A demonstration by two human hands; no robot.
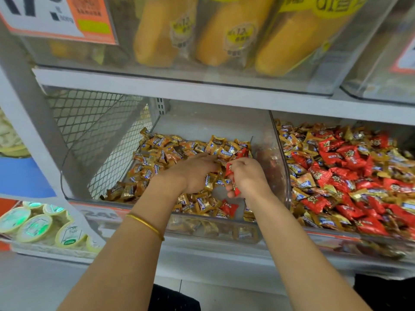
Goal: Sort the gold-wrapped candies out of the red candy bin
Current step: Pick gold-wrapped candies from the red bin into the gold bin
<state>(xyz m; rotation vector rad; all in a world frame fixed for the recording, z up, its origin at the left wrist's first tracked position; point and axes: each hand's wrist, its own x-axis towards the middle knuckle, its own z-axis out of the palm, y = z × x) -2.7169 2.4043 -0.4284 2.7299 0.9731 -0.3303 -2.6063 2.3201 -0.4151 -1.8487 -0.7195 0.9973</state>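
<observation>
While the right hand (249,178) has its fingers curled tight round a small bunch of red-wrapped candies (233,188), with one wrapper poking out above the thumb, the hold looks crowded. One more piece could squeeze a candy loose.

The left hand (193,173) lies palm down just on the far side of that fist from the clear divider wall (278,171). Its fingertips are sunk among the gold-wrapped candies (157,151), so I cannot tell whether they pinch anything.

Both hands work in the gold candy bin (202,225), the side of the divider wall away from the red candy bin (336,237). Two loose reds show on this side too: a stray red candy (229,208) near the front edge and another red piece (242,152) further back, close to the wall.

Beyond the divider wall, red and gold wrappers lie thoroughly mixed, so most of the task seems to be left.

The likely slips:
- A dropped red could vanish under the gold heap.
- Carrying the bunch over the divider wall could clip its top edge and scatter pieces on either side.
- Raking with the left hand could bury the strays.
- A gold wrapper could ride along unnoticed in the fist.
</observation>
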